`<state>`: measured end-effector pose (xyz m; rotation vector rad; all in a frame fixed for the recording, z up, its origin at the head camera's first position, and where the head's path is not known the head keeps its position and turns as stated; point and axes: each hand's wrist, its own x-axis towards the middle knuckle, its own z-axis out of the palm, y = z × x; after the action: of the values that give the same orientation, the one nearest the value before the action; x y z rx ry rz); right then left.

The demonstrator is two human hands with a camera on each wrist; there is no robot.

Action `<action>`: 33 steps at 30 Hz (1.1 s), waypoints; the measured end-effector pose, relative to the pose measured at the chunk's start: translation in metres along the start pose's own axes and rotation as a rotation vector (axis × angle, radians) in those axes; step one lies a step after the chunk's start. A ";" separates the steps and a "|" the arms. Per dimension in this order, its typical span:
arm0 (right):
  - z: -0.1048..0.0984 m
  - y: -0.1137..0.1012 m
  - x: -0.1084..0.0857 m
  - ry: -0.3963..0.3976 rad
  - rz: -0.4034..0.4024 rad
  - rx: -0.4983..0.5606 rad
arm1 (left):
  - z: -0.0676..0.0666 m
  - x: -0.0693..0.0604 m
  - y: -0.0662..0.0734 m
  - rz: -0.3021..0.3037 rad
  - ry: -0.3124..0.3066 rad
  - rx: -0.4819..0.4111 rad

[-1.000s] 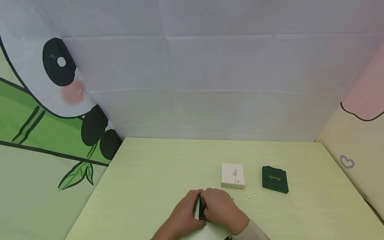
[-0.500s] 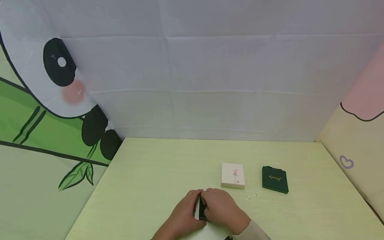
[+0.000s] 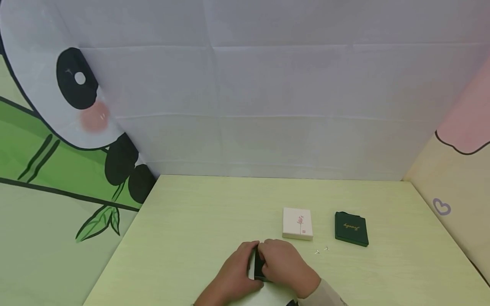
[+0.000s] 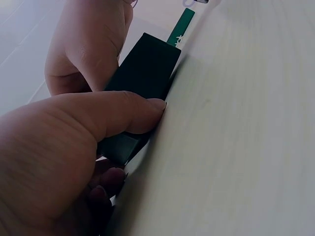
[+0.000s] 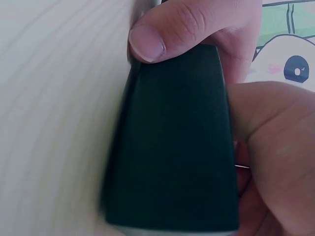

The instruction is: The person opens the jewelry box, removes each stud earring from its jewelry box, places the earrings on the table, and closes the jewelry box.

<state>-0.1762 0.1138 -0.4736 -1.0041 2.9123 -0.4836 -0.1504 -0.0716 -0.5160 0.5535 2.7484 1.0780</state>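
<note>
A small dark green box [image 3: 259,267] stands at the table's near side between both hands. My left hand [image 3: 239,270] grips it from the left, thumb across its near side and fingers toward the far end. In the left wrist view that thumb [image 4: 142,115] presses on the box [image 4: 142,69]. My right hand [image 3: 285,265] holds the box from the right with curled fingers at its top. Its fingertips are hidden behind the box wall. In the right wrist view the box [image 5: 172,142] shows a plain side with a pale edge at the bottom.
A white box [image 3: 292,223] with a printed pink flower lies beyond the hands. Right of it is a flat dark green piece [image 3: 351,236] with gold lettering. Tiny whitish pieces [image 3: 317,252] lie between them and my right hand. A white sheet [image 3: 268,106] hangs behind the table.
My right hand has shifted slightly to the right over the box. A tiny piece beside its knuckles is now hidden. The left hand stays in place.
</note>
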 end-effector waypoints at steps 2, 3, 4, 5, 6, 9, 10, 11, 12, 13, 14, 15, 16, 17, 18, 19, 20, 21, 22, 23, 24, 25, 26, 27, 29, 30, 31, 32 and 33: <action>-0.001 0.000 0.000 0.000 0.001 0.004 | 0.000 0.000 0.000 0.000 0.001 -0.003; -0.001 0.000 0.000 0.000 0.001 0.006 | 0.000 0.000 0.000 0.000 0.001 -0.005; -0.001 0.000 0.000 0.000 0.002 0.009 | 0.001 0.001 0.000 0.000 0.002 -0.005; -0.001 0.001 0.000 0.000 0.001 0.011 | 0.001 0.001 0.000 0.002 0.004 -0.005; -0.002 0.002 0.000 0.001 0.001 0.015 | 0.001 0.001 0.000 0.005 0.006 -0.005; -0.002 0.003 0.000 0.009 -0.007 0.014 | 0.001 0.001 0.000 0.012 0.012 -0.002; -0.002 0.004 0.000 0.013 -0.011 0.012 | 0.001 0.001 0.000 0.015 0.014 -0.001; -0.002 0.004 0.000 0.019 -0.016 0.010 | 0.002 0.001 -0.001 0.017 0.016 -0.001; -0.001 0.005 0.000 0.025 -0.021 0.009 | 0.002 0.001 -0.001 0.019 0.017 0.000; -0.002 0.005 -0.001 0.030 -0.026 0.008 | 0.002 0.001 -0.001 0.020 0.018 0.001; -0.002 0.005 -0.001 0.035 -0.030 0.008 | 0.002 0.001 -0.001 0.022 0.019 0.001; -0.002 0.005 -0.001 0.040 -0.034 0.009 | 0.003 0.001 -0.001 0.024 0.019 0.002; -0.002 0.005 -0.001 0.045 -0.037 0.011 | 0.003 0.001 -0.001 0.025 0.020 0.004; -0.003 0.005 -0.002 0.049 -0.039 0.012 | 0.003 0.001 -0.002 0.025 0.019 0.006; -0.003 0.005 -0.002 0.053 -0.041 0.014 | 0.003 0.001 -0.002 0.025 0.020 0.008; -0.004 0.006 -0.002 0.057 -0.044 0.018 | 0.004 0.001 -0.002 0.023 0.021 0.009; -0.004 0.008 -0.001 0.060 -0.046 0.019 | 0.004 0.002 -0.002 0.022 0.022 0.009; -0.004 0.009 -0.001 0.062 -0.047 0.021 | 0.005 0.003 -0.002 0.020 0.023 0.011; -0.005 0.010 -0.001 0.065 -0.048 0.023 | 0.005 0.003 -0.002 0.018 0.023 0.011; -0.005 0.011 -0.001 0.067 -0.049 0.024 | 0.006 0.004 -0.001 0.016 0.025 0.011; -0.006 0.012 -0.001 0.069 -0.050 0.027 | 0.006 0.005 -0.001 0.017 0.027 0.010; -0.006 0.013 0.000 0.070 -0.051 0.028 | 0.006 0.005 -0.001 0.016 0.027 0.009; -0.006 0.014 0.000 0.072 -0.054 0.029 | 0.007 0.006 0.000 0.015 0.030 0.010; -0.007 0.016 0.001 0.072 -0.055 0.031 | 0.007 0.007 0.000 0.015 0.033 0.010; -0.008 0.018 0.001 0.074 -0.058 0.037 | 0.008 0.009 0.000 0.012 0.039 0.011; -0.009 0.020 0.002 0.077 -0.060 0.040 | 0.008 0.009 0.001 0.011 0.043 0.013; -0.010 0.021 0.002 0.079 -0.060 0.044 | 0.008 0.010 0.001 0.007 0.046 0.015; -0.011 0.023 0.002 0.081 -0.060 0.048 | 0.009 0.011 0.001 0.003 0.047 0.017; -0.012 0.024 0.001 0.083 -0.059 0.050 | 0.009 0.012 0.002 0.000 0.047 0.018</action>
<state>-0.1930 0.1347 -0.4691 -1.0922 2.9328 -0.6115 -0.1588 -0.0598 -0.5214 0.5376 2.8017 1.0806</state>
